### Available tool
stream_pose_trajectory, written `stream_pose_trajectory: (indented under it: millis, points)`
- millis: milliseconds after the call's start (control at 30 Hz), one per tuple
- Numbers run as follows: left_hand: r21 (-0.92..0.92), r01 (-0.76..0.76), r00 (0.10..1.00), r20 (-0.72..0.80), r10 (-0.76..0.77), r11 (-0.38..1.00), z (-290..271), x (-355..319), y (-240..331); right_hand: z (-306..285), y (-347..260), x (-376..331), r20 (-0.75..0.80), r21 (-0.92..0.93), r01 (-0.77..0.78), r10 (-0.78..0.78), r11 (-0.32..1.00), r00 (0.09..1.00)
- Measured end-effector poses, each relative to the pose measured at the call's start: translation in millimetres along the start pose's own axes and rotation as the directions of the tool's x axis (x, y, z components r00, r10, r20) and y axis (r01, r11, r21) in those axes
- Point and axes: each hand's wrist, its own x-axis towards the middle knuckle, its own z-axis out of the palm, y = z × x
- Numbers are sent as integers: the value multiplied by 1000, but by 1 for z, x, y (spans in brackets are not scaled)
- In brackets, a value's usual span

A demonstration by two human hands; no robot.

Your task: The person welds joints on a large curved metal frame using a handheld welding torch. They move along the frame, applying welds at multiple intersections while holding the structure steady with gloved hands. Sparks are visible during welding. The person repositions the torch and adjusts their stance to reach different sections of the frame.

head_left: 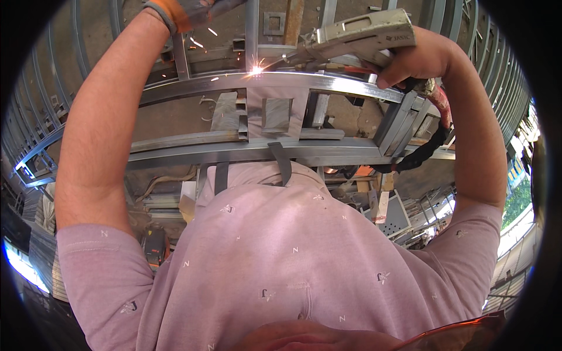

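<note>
My bare right hand (418, 55) is closed around the grip of a beige-grey welding gun (357, 35). The gun's nozzle points left, and a bright spark (256, 71) burns just off its tip. That glow sits where an upright square steel tube (252, 35) meets the long horizontal steel tube (345, 83). In an orange and grey glove, my left hand (186, 13) is at the upper edge, left of the upright tube. Its fingers are partly cut off by the picture edge, so their grip is unclear. Sparks fly below the glove.
A flat square steel plate with a cut-out (253, 114) bridges two rails of the frame. Nearer me runs another long steel tube (205, 153). A black-wrapped cable (422, 153) hangs from the gun beside my right forearm. Rows of steel bars (483, 52) stand at both sides.
</note>
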Motion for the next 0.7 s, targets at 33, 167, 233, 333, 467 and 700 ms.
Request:
stream_pose_trajectory:
  millis: [33,167,233,333,467,700]
  points:
    - [-31,5,1000,-18,-6,999,-1,0,1,0,2,-3,-22,27,2,-1,1000,1000]
    - [-80,10,998,-56,-14,997,-8,-1,3,-9,-3,-20,-16,192,43,-41,980,999]
    - [-99,8,998,-69,-15,995,-7,-3,2,-10,-15,-25,-51,151,71,-64,986,997]
    - [-134,63,995,-62,-72,989,-13,-12,-2,-2,-44,-17,-52,127,169,-164,977,985]
    - [-31,32,999,32,-31,999,-21,-53,-32,14,-76,0,-3,128,67,-67,990,998]
    - [-31,-13,995,99,16,999,-46,-83,-59,22,-106,35,-11,166,42,-41,985,999]
